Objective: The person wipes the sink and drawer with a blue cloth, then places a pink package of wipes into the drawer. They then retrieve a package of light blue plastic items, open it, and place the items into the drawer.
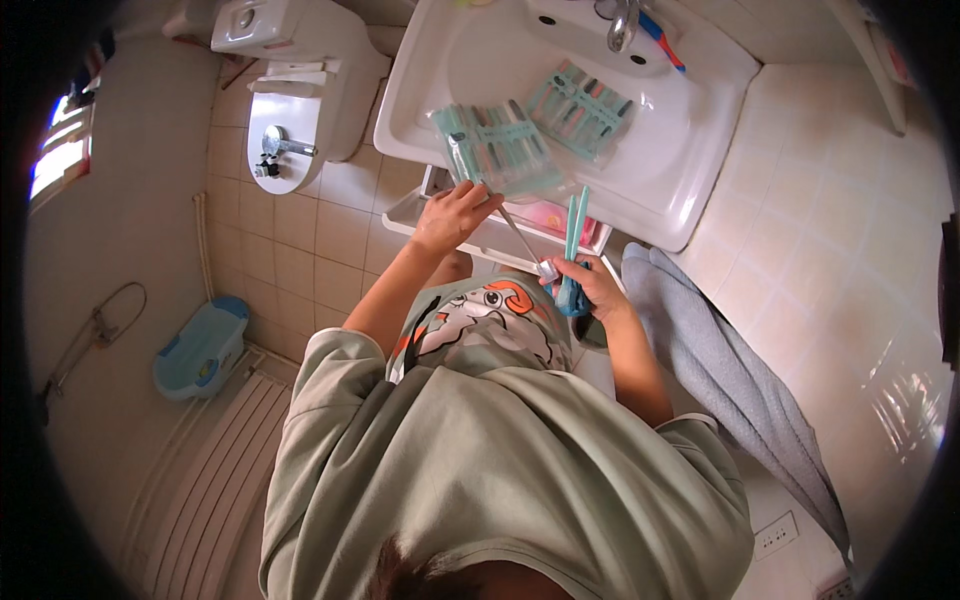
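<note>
My left hand [457, 215] pinches the upper end of a thin grey stick [517, 230] between thumb and fingers. The stick slants down to a small shiny, clear or silvery piece [547, 270] at the fingers of my right hand [600, 283]. That hand grips two slim teal sticks [576, 225] pointing upward, along with a bunched blue item [574, 300] whose kind I cannot tell. Just beyond my left hand, a clear plastic packet [499, 146] of slim sticks on teal card overhangs the washbasin's front rim. A similar packet [581, 109] lies inside the basin.
The white washbasin [697, 150] has a metal tap [622, 26] and a blue-and-red handled item [661, 41]. Under it is an open drawer [487, 246] with a pink item [559, 217]. A toilet [341, 90] stands left; a grey towel [705, 360] hangs right.
</note>
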Demonstrator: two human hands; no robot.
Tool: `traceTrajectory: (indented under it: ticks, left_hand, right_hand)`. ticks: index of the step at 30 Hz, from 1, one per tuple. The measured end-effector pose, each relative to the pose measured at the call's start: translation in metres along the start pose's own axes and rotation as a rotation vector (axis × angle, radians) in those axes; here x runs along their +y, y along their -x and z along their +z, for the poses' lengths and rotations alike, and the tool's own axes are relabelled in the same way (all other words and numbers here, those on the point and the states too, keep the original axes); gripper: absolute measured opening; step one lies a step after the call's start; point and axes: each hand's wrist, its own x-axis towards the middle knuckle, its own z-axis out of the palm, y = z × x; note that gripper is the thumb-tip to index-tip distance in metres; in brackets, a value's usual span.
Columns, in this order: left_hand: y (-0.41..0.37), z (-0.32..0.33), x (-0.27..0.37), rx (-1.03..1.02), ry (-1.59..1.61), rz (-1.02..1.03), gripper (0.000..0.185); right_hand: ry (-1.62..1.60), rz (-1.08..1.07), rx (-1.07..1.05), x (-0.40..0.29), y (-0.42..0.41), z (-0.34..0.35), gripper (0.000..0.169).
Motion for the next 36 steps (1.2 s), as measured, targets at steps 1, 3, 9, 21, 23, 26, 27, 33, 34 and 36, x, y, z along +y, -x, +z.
traceTrajectory:
  ticks: [1,3,9,21,23,26,27,33,34,36]
  left_hand:
    - [-0.001,-0.001,0.001,0.005,-0.002,0.0,0.038]
    - [-0.001,-0.002,0.003,0.018,-0.003,-0.001,0.039]
    - [0.002,0.005,0.014,0.099,0.054,-0.159,0.035]
    - [0.008,0.013,0.018,0.293,0.458,-0.574,0.01]
    - [0.01,0.014,0.018,0.307,0.445,-0.581,0.01]
    - [0.011,0.013,0.021,0.382,0.39,-0.484,0.011]
    - [0.012,0.011,0.021,0.382,0.367,-0.461,0.011]
    - [0.014,0.001,0.025,0.34,0.285,-0.401,0.013]
    - [0.015,0.002,0.025,0.332,0.282,-0.395,0.012]
    - [0.017,0.003,0.023,0.32,0.288,-0.385,0.012]
  right_hand:
    - [0.025,-0.018,0.015,-0.001,0.003,0.002,0.035]
    - [0.076,-0.056,0.043,-0.001,0.009,0.009,0.035]
    - [0.14,-0.12,0.142,0.018,0.013,0.009,0.035]
    - [0.178,-0.075,0.011,0.025,0.029,0.005,0.035]
    - [0.184,-0.076,0.0,0.025,0.025,0.01,0.036]
    - [0.259,-0.108,0.019,0.021,0.012,0.015,0.038]
    - [0.26,-0.118,0.017,0.019,0.006,0.017,0.039]
    - [0.236,-0.132,0.034,0.023,-0.035,0.024,0.034]
    - [0.214,-0.161,0.072,0.028,-0.038,0.031,0.033]
    - [0.171,-0.193,0.102,0.032,-0.045,0.038,0.033]
